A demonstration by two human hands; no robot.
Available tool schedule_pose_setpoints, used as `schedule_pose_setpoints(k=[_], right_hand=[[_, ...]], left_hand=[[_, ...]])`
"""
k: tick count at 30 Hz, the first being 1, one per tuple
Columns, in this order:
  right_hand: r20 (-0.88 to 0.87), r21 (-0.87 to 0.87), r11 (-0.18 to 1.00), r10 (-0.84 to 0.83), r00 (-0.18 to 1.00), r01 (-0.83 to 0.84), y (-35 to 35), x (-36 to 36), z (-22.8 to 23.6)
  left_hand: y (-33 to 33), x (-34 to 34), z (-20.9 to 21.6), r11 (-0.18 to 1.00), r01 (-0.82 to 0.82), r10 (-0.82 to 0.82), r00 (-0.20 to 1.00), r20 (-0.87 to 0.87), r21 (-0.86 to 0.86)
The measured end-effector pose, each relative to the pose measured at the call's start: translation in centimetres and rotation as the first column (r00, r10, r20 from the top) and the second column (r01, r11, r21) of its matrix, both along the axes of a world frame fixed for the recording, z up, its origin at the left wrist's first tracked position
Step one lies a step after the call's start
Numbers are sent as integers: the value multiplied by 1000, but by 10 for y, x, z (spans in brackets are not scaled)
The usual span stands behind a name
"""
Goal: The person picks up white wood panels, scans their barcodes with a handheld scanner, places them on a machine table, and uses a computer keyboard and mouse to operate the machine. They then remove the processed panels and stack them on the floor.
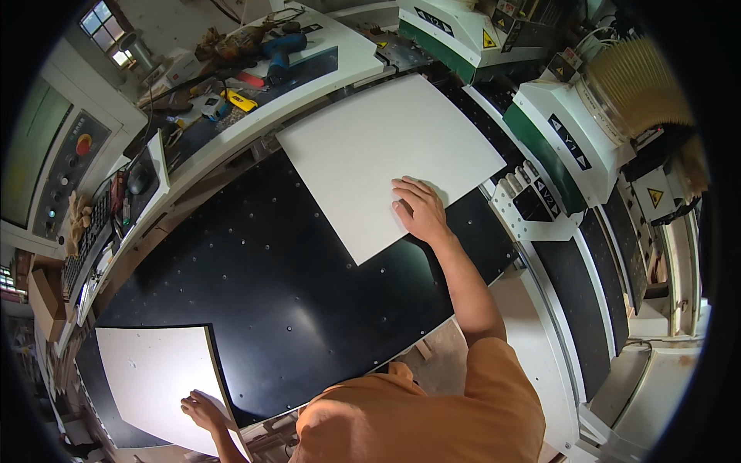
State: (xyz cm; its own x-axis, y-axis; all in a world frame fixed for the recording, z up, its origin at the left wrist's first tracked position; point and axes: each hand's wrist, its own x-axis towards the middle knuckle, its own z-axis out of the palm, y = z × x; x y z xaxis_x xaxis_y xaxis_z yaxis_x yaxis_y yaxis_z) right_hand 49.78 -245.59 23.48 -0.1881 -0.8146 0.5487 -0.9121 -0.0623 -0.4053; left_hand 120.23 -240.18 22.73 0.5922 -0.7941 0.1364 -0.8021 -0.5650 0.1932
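White board fills both ends of the work: a large flat panel (pixel 386 158) lies at the far right of the black perforated machine table (pixel 293 262), and a second white panel (pixel 150 378) lies at the near left, its near corner hanging past the table edge. The right hand (pixel 419 210) rests palm down on the near right edge of the far panel, fingers spread flat and relaxed on the surface, gripping nothing; the bare forearm runs straight back to an orange sleeve (pixel 494 386). The left hand (pixel 202 410) reaches low to the near left and presses on the near corner of the other panel, fingers laid over its top face; whether the thumb hooks under the edge cannot be told. To the right stands a green-and-white machine head (pixel 563 147) beside a bristle dust skirt (pixel 637 81). On the far-left bench, a shallow dark tray (pixel 305 65) holds a blue cordless drill (pixel 279 46), with small hand tools scattered just beside it. A control console (pixel 73 166) with a red button sits further left.
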Motion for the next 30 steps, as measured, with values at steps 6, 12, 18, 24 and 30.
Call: schedule_pose_setpoints(k=[6,12,18,24,30], right_hand=[[9,-60,997,-54,999,54,-3,1,-1],[17,-42,992,-118,993,119,-4,2,-4],[-56,-44,995,-88,995,86,-6,-6,-21],[-138,-14,999,-45,989,43,-10,-17,-31],[-269,181,956,-176,947,229,-27,66,-10]], left_hand=[[1,-16,-1,999,46,-45,999,17,-24],[14,-36,4,994,104,-105,992,76,12],[44,-63,-1,999,-30,25,983,-181,-26],[158,-6,11,981,-152,160,986,55,-120],[228,-4,-9,816,-546,461,414,-785,191]])
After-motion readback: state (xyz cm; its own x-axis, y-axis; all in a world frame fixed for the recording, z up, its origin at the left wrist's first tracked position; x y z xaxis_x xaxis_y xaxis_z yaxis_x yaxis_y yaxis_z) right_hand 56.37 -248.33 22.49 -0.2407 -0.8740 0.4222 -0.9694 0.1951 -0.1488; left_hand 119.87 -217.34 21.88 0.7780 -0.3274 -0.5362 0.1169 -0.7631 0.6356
